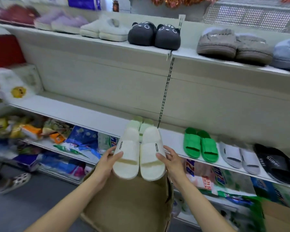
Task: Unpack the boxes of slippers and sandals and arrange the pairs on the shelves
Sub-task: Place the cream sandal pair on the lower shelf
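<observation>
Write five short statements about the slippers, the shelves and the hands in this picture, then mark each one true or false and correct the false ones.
1. The left hand and the right hand each grip one slide of the cream pair. True.
2. The green slides stand on the upper shelf. False: they stand on the middle shelf, to the right of the cream pair.
3. A pair of dark slippers with animal faces sits on the upper shelf. True.
4. The cream pair lies inside the cardboard box. False: it is held up above the cardboard box, at the edge of the middle shelf.
5. A pale green pair stands on the middle shelf just behind the cream pair. True.
</observation>
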Tool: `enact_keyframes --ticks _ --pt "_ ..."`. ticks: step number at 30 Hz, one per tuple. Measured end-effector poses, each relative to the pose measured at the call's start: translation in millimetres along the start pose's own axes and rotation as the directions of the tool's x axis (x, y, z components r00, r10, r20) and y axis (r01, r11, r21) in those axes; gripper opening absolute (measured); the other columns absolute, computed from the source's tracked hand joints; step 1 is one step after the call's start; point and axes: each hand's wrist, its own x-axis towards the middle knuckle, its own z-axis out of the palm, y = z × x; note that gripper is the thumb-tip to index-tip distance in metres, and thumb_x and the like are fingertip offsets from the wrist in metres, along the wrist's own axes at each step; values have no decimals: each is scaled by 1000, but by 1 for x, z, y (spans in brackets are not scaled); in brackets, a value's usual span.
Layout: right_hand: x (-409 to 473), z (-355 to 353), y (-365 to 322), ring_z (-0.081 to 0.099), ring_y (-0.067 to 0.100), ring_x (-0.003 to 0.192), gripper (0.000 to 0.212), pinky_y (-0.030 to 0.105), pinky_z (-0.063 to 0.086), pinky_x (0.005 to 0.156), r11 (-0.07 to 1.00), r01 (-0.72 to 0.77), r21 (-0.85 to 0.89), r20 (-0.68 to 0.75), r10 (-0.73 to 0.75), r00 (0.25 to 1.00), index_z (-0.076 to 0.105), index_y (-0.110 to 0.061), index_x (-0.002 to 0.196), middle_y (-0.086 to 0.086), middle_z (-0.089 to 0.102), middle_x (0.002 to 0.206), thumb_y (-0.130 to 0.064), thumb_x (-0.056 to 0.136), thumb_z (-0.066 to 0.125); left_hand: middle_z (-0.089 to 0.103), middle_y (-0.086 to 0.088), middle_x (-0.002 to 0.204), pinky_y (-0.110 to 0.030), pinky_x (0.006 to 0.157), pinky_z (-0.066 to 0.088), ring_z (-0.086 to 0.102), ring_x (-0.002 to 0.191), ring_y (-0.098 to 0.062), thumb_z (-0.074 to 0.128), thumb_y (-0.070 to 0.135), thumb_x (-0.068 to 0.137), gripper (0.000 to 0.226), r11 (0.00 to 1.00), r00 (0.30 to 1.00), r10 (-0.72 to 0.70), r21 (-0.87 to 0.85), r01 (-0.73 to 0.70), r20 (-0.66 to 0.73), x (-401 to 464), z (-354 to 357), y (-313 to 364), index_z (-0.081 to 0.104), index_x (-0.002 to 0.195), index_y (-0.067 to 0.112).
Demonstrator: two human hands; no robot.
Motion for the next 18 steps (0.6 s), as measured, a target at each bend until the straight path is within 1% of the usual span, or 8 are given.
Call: enact_keyframes --ticks 1,2,4,6,8,10,15,18 --pt "7 7 1 69 23 106 56 45 57 93 1000 -7 -11 13 7 1000 54 -25 127 5 70 120 -17 79 81 74 -10 114 -48 91 57 74 99 -29 94 59 45 92 1000 1000 -3 7 3 -12 6 -7 1 58 126 33" --pt "15 15 3 70 22 106 58 45 57 93 1000 -14 -17 27 15 1000 54 -25 129 4 70 119 -19 78 81 75 -10 112 -51 95 56 73 100 -31 93 56 48 90 1000 1000 -8 2 8 -29 12 -14 2 58 128 34" --pt "28 35 9 70 21 105 57 40 58 89 999 -35 -18 37 36 999 54 -21 130 3 70 118 -19 79 81 75 -9 109 -51 96 55 72 101 -33 88 40 70 70 999 998 -30 -23 29 -51 24 -31 2 56 131 29" --pt "39 56 16 72 19 100 48 31 59 81 998 -55 -7 38 55 998 58 -19 126 3 73 113 -15 82 77 73 -8 110 -46 90 57 72 101 -31 78 26 87 51 998 996 -56 -41 53 -75 38 -47 2 55 132 27" --pt "54 78 23 72 17 97 44 27 58 77 997 -79 -17 29 79 996 59 -19 126 0 74 110 -15 85 76 71 -6 113 -40 81 59 72 99 -28 74 23 89 47 996 991 -85 -44 81 -101 58 -63 4 55 132 27" --pt "73 101 30 72 17 98 50 28 57 78 994 -102 -27 8 103 995 57 -17 131 0 73 111 -16 85 76 70 -9 118 -38 77 58 72 96 -27 74 23 89 47 994 990 -96 -58 90 -106 83 -81 8 55 132 27" --pt "122 164 41 71 17 100 54 24 56 73 991 -131 10 -86 132 988 54 -19 133 1 71 115 -18 84 77 69 -14 117 -28 56 58 70 89 -26 68 19 94 43 990 989 -143 -23 142 -35 153 -129 31 51 133 24" --pt "150 202 47 69 20 104 51 27 55 76 987 -153 55 -149 160 976 55 -20 130 3 69 116 -18 85 77 68 -12 121 -33 65 58 70 95 -27 68 24 94 43 985 986 -164 56 164 13 196 -160 50 52 134 24"
